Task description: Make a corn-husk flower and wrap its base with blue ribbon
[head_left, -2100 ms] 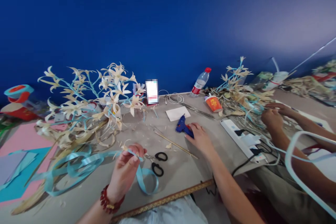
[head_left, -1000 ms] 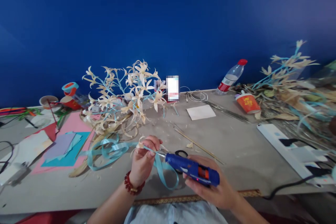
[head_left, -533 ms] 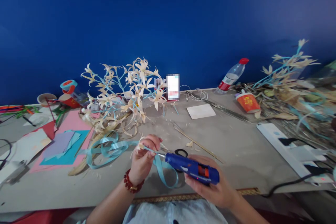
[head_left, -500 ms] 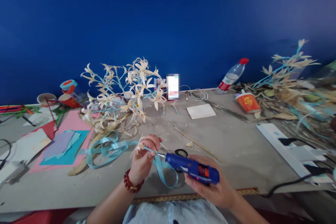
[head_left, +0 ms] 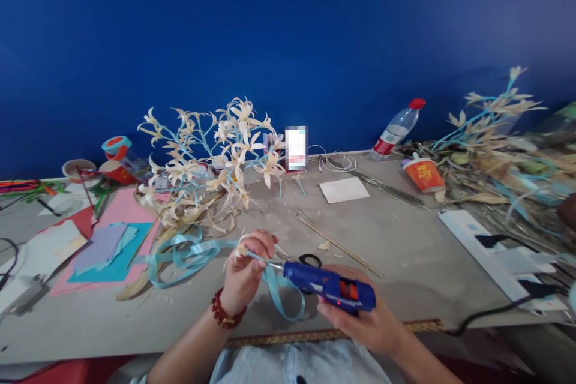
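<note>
Table [head_left: 405,243] with one glue gun [head_left: 321,284] gripped above it

One blue wall [head_left: 288,42] is seen beyond the glue gun. Two sprays of pale flowers on light-blue stems are set out: one larger spray [head_left: 247,143] beyond the glue gun and to its left, one smaller spray [head_left: 488,110] far beyond it and to its right. One white power strip [head_left: 472,234] is laid to its right. Well to its left, one pink sheet [head_left: 123,204] is partly covered by one turquoise sheet [head_left: 123,264]. Light-blue ribbon [head_left: 220,245] is spread in loops to its left, and one more loop is hung just below its nozzle; whether one length or several are present cannot be told.

Two hands are seen. The glue gun, pointed left, is wrapped by the right hand [head_left: 373,318], whose fingers are partly hidden. Left of the nozzle, a narrow light-blue strip and one small pale flower-like piece [head_left: 242,250] are pinched by the left hand [head_left: 247,273], its thumb and fingers brought together. The nozzle tip is held right at the strip; contact cannot be confirmed.

One tilted bottle [head_left: 396,132], one orange cup [head_left: 425,177] and one white card [head_left: 344,190] are placed beyond the glue gun. One pair of scissors [head_left: 310,256] is partly hidden behind it.
</note>
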`<state>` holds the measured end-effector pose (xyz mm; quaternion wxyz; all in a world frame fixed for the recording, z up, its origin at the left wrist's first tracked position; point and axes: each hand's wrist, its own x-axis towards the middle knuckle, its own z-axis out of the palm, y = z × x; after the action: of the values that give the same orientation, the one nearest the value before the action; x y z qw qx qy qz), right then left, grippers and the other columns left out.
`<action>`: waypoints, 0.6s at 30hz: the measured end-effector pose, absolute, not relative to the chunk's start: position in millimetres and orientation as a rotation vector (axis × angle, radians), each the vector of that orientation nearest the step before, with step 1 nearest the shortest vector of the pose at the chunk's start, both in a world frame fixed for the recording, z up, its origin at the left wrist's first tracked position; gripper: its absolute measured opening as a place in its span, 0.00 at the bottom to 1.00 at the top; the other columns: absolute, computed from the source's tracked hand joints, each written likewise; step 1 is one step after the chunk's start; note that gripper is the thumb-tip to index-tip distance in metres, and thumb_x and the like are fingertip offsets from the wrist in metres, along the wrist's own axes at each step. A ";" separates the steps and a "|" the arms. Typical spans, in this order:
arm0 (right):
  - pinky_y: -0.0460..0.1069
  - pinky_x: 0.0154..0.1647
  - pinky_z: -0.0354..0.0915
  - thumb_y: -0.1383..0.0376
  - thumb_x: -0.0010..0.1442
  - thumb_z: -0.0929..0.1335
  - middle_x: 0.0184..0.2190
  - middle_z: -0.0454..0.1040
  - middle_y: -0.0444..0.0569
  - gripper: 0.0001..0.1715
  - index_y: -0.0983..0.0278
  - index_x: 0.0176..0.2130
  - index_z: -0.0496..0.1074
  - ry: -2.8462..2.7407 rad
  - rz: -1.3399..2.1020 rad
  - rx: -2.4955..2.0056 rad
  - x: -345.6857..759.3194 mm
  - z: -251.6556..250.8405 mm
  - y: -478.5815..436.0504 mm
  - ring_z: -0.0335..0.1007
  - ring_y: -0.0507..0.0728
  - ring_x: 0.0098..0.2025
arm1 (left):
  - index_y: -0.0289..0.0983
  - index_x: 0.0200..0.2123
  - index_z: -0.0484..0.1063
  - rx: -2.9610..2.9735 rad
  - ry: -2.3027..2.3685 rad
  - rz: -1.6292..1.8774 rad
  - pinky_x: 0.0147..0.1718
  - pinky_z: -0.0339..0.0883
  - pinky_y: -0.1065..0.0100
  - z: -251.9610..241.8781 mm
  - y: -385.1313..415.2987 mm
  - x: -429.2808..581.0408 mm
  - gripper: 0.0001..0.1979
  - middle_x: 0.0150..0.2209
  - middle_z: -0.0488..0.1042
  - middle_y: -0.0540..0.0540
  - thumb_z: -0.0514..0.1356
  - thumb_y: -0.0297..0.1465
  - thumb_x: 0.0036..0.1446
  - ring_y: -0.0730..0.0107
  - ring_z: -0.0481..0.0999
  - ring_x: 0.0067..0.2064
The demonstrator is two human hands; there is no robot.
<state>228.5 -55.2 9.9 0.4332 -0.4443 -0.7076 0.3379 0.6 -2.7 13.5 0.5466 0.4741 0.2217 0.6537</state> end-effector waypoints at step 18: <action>0.54 0.38 0.76 0.55 0.53 0.73 0.39 0.79 0.56 0.26 0.62 0.49 0.72 -1.732 0.806 -1.141 226.8 14.0 -53.9 0.79 0.63 0.37 | 0.39 0.28 0.74 1.119 0.523 1.543 0.49 0.62 0.54 14.5 -1.8 1.9 0.09 0.28 0.68 0.49 0.67 0.36 0.54 0.65 0.68 0.36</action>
<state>226.8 -53.9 14.0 0.4421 -0.4600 -0.6981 0.3250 1.9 -1.8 14.5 0.5500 0.4728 0.2211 0.6520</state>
